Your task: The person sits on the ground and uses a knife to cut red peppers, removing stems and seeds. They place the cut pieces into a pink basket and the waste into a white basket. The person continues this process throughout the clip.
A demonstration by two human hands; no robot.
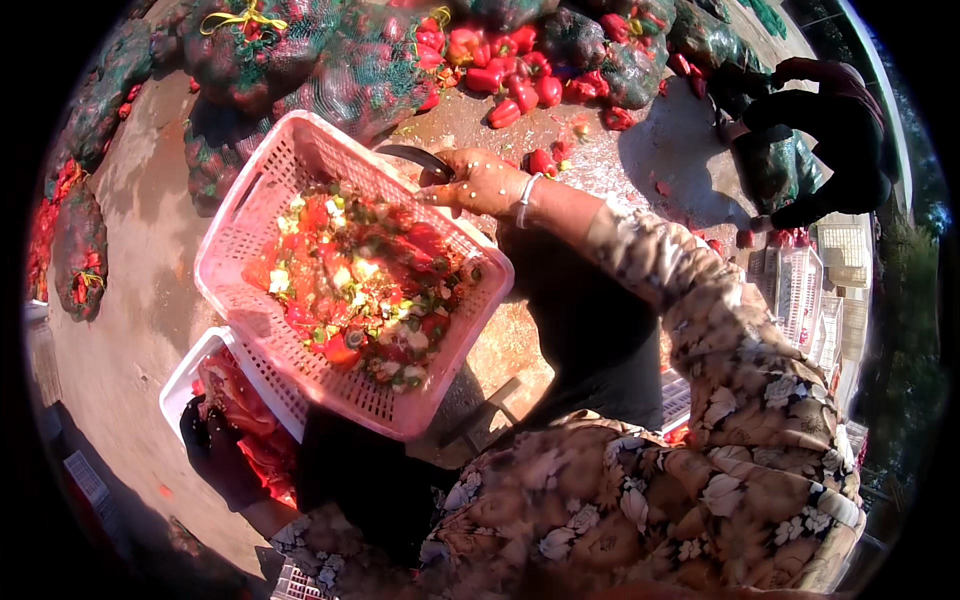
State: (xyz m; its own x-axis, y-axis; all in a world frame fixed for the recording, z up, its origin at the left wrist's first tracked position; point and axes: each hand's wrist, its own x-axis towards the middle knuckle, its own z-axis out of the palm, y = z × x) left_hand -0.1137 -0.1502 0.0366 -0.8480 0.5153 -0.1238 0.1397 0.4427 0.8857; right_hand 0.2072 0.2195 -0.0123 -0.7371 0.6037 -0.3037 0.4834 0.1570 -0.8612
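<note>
A curved dark blade, apparently a knife [415, 157], projects from my right hand [482, 182], whose fingers are closed around it. Small seeds stick to this hand, which is bare with a white band at the wrist, over the right rim of a pink perforated basket [222, 262]. Inside that basket lie pepper cores, seeds and red scraps [350, 275]. My left hand [212, 452], in a dark glove, is closed against a red pepper piece [232, 390] at a white basket [180, 385] holding more red pepper pieces [265, 455]. Its fingertips are partly hidden.
Green mesh sacks of peppers [350, 75] stand ahead, with loose red peppers [515, 80] on the concrete. Another person [835, 120] bends over a sack [775, 165] at the far right. Plastic crates [800, 295] are stacked at the right. A smaller sack [80, 250] stands left.
</note>
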